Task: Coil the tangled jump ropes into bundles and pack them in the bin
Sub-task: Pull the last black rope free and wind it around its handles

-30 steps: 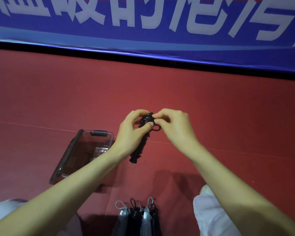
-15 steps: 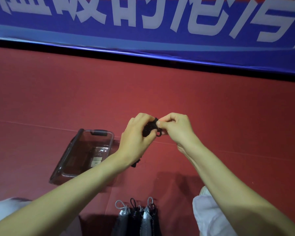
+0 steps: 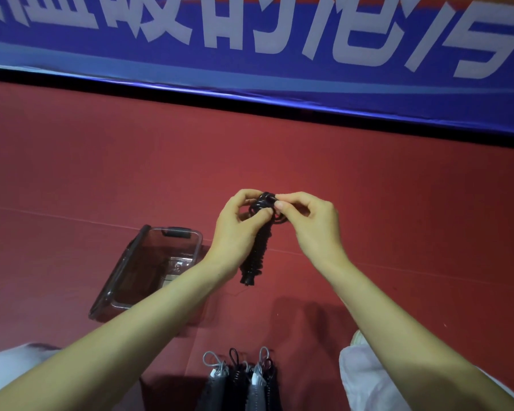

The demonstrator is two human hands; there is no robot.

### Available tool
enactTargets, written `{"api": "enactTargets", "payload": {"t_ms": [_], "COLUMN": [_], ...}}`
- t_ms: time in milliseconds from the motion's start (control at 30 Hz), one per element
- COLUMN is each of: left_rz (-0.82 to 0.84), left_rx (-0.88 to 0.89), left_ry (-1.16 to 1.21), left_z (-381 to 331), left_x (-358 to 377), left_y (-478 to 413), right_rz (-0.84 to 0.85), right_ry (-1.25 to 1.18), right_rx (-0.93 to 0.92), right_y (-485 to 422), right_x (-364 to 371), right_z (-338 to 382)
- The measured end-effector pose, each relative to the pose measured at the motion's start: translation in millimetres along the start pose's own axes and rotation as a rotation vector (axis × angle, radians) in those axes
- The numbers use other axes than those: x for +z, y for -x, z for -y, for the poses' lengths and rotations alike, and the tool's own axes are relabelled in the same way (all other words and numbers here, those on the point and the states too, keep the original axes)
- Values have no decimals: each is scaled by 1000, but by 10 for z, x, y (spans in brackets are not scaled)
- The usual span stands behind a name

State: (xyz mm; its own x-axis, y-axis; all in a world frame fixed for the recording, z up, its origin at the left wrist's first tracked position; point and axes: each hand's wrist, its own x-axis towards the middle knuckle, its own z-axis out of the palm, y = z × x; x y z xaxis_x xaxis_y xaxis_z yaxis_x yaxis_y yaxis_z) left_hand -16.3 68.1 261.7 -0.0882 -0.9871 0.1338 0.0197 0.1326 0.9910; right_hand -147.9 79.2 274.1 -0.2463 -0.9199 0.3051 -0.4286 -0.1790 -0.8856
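While both hands meet in the air over the red floor (image 3: 398,218), a black jump rope (image 3: 257,247) hangs between them, wound tight into a narrow, ribbed bundle. Its top is a knot of loops at the fingertips, and its lower end dangles free beside the left wrist, clear of the floor. The left hand (image 3: 238,229) grips the head of the bundle, fingers and thumb curled round it. The right hand (image 3: 315,226) pinches a strand at the top between thumb and forefinger, the other fingers folded in, and a small loop of rope pokes out just under that thumb.

Near the bundle, on the person's left, a clear plastic bin (image 3: 118,274) with a dark rim sits on the floor. A dark latch (image 3: 175,232) shows at its far end, and the left forearm crosses in front of its near right corner. Something dark lies inside, but I cannot tell what.

Between the person's legs, down at the near edge of the floor, a cluster of grey and black rope handles (image 3: 241,381) lies side by side, cords looping out of their ends. White trouser legs (image 3: 365,378) frame them on either side.

Along the far edge of the floor runs a blue banner (image 3: 250,69) with large white characters.
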Motion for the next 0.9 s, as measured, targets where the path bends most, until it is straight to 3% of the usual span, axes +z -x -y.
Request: {"api": "enactTargets", "payload": {"t_ms": [300,533,733,800,900], "left_rz": [81,82,80,78,93], "left_rx": [76,227,171,101,170], "left_ry": [-183,-346,-306,-228,-231], "left_z": [22,31,58,49,6], "left_x": [-35,18,-6,-24,-61], "left_y": [47,48,17,38,57], "right_rz": [66,70,40,87,205], "right_ry": [157,189,50,-46,-86], "right_rx": [-59,34,107,144,96], "right_y": [28,-11,-15,-49,-77], "right_x": [-60,-65,-54,-101,-209], "right_z": [61,20,-37,-54,-19]}}
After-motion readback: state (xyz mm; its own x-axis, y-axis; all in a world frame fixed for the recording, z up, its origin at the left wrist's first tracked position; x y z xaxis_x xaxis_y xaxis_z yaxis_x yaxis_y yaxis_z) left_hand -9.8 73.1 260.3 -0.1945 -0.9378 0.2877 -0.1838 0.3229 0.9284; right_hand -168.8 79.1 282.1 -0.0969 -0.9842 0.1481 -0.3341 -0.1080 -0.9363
